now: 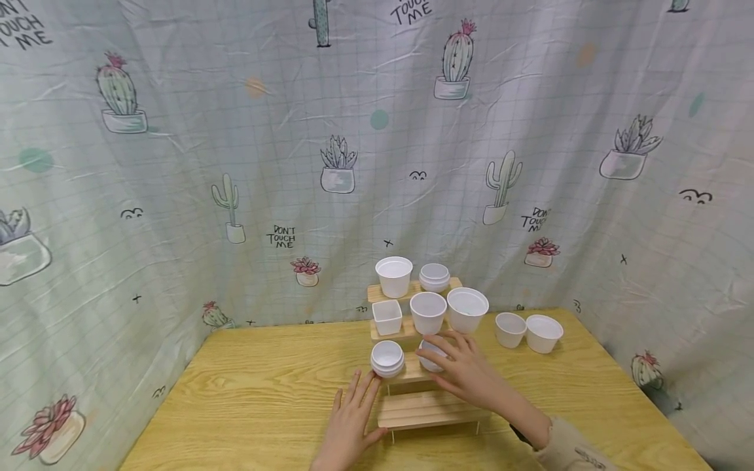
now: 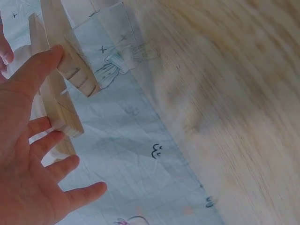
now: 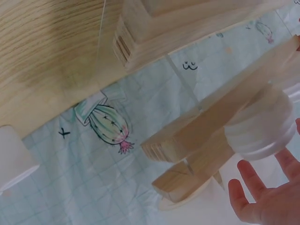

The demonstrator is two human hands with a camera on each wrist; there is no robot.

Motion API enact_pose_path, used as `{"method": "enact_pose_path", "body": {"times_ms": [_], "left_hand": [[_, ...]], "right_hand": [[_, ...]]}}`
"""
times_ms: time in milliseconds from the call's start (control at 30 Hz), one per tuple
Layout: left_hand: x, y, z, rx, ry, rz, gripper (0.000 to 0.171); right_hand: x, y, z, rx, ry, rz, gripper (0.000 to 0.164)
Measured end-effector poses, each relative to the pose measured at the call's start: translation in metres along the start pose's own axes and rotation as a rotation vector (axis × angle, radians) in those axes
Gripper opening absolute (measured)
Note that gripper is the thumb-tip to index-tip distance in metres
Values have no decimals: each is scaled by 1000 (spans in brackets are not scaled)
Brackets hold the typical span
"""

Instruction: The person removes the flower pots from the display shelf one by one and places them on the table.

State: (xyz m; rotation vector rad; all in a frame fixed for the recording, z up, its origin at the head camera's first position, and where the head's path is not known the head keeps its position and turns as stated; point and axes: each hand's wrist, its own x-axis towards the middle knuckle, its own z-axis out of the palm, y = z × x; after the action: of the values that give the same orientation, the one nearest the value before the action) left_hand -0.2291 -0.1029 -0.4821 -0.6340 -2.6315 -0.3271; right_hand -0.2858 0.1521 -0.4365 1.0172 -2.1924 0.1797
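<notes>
A tiered wooden stand [image 1: 432, 409] holds several white plastic pots. My left hand [image 1: 349, 418] is at its left side, fingers spread and mostly straight. In the left wrist view the thumb touches the end of the lowest step [image 2: 77, 70], and two fingertips rest at the end of the step above [image 2: 63, 112]. Just above those fingertips sits a small ringed round pot [image 1: 387, 360]. My right hand [image 1: 468, 373] reaches over a similar ringed pot [image 3: 260, 124] on the same step, thumb and fingers about its sides. Its fingers partly hide this pot in the head view.
Higher steps carry a square pot [image 1: 387, 318], two tapered pots [image 1: 428, 314] [image 1: 467, 311], a tall pot [image 1: 394, 278] and another ringed pot [image 1: 434, 279]. Two more pots [image 1: 510, 330] [image 1: 543, 333] stand on the wooden table [image 1: 265, 386] to the right. A cactus-print curtain [image 1: 377, 216] hangs behind.
</notes>
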Motion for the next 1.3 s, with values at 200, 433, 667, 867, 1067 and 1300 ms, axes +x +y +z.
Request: {"method": "enact_pose_path", "body": {"times_ms": [200, 433, 667, 867, 1067, 1300], "left_hand": [[1, -1, 2, -3, 8, 13, 85], [1, -2, 3, 3, 24, 18, 87], [0, -2, 3, -4, 43, 26, 88], [1, -1, 2, -14, -6, -3, 87], [2, 0, 0, -23, -20, -11, 87], [2, -1, 2, -13, 32, 16, 88]], "right_hand": [[0, 0, 8, -5, 2, -14, 53], [2, 1, 12, -24, 14, -13, 51], [2, 0, 14, -39, 18, -18, 51], [1, 1, 14, -46, 28, -27, 54], [2, 2, 12, -60, 32, -22, 58], [0, 2, 10, -75, 28, -15, 59]]}}
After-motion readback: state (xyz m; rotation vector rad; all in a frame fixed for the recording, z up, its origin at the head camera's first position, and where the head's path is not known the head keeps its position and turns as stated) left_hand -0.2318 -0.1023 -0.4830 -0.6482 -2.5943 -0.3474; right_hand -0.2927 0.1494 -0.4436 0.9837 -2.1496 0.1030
